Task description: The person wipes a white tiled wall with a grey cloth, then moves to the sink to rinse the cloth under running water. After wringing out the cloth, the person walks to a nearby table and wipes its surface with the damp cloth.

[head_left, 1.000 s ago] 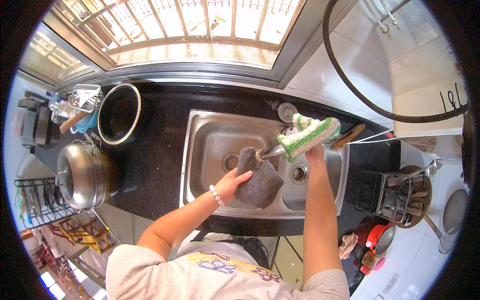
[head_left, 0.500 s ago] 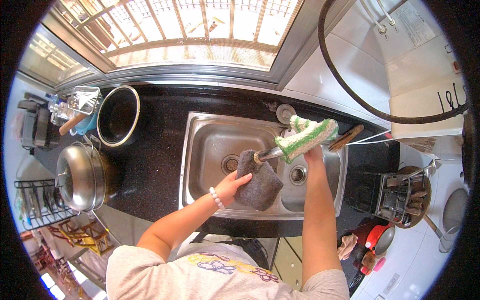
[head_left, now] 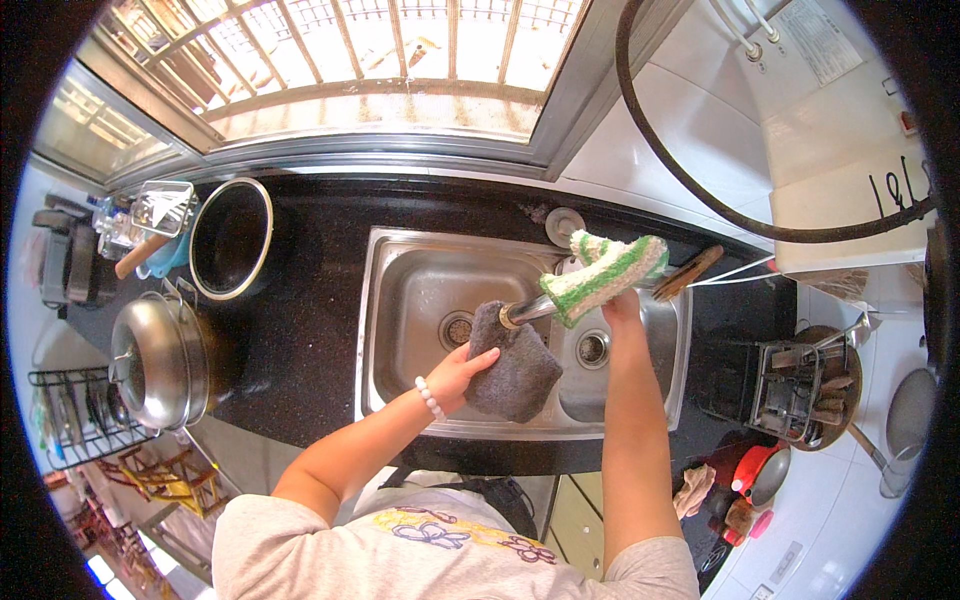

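Double-bowl stainless steel sink (head_left: 400, 300), one, set into the black stone counter (head_left: 310, 300) below the barred window (head_left: 360, 50). Two drains: one in the larger left bowl (head_left: 457, 328), one in the smaller right bowl (head_left: 592, 347).

Chrome swivel tap spout (head_left: 530, 311), one, reaching from the sink's back right corner out over the divider between the bowls.

Dark grey folded cloth (head_left: 510, 368), one. It hangs over the divider with its upper corner against the spout tip; held there, apparently, so it wipes the spout end.

Left hand (head_left: 462, 372): fingers curled, closed on the grey cloth's left edge; a white bead bracelet (head_left: 429, 397), one, sits on the wrist.

Green-and-white striped knitted cloth (head_left: 603, 274), one, draped over the spout's rear part near the sink's back right corner.

Right hand (head_left: 620, 305): reaches up beneath the striped cloth and appears to pinch its lower edge; the fingers are mostly covered, so the grip is a judgement.

Round white sink plug (head_left: 565, 225), one, on the counter's back edge behind the sink.

Black round pot (head_left: 232, 238), one, open, on the counter left of the sink.

Lidded steel pot (head_left: 160, 358), one, at the counter's left front corner.

Wire utensil holder (head_left: 805, 375), one, on the counter's right end, well apart from the sink.
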The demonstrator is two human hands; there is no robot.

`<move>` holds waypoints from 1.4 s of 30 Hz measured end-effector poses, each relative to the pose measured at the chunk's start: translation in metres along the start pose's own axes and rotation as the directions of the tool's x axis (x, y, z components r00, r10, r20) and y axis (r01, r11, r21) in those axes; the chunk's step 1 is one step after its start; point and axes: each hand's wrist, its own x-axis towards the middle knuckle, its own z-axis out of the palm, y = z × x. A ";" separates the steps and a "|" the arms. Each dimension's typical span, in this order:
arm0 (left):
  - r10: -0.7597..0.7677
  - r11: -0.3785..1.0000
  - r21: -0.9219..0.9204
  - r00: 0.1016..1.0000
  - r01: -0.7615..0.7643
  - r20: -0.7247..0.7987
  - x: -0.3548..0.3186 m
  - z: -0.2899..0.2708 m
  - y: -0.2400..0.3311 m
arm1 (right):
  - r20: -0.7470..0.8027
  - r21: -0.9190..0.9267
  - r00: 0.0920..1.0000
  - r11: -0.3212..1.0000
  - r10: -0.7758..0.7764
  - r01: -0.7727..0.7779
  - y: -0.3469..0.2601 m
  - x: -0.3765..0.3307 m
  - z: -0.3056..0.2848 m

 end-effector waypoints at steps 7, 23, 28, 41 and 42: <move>-0.001 1.000 -0.012 1.000 0.001 0.000 0.005 -0.005 -0.004 | 0.018 -0.019 1.000 1.000 0.012 -0.011 0.002 0.009 -0.010; 0.002 1.000 -0.016 1.000 -0.002 0.001 0.006 -0.008 -0.003 | 0.035 -0.048 0.999 0.999 -0.018 0.020 -0.001 -0.002 0.003; -0.002 1.000 -0.015 1.000 0.001 -0.028 0.002 -0.005 -0.001 | 0.016 -0.033 1.000 0.999 0.016 -0.015 0.001 -0.005 0.008; -0.011 1.000 0.028 0.997 0.013 -0.077 -0.001 -0.005 0.002 | -0.110 -0.139 0.994 0.990 0.002 -0.018 0.000 -0.011 0.010; -0.016 0.999 0.032 0.996 0.019 -0.090 -0.002 -0.002 0.003 | -0.107 -0.109 0.994 0.994 -0.015 0.004 0.001 -0.012 0.011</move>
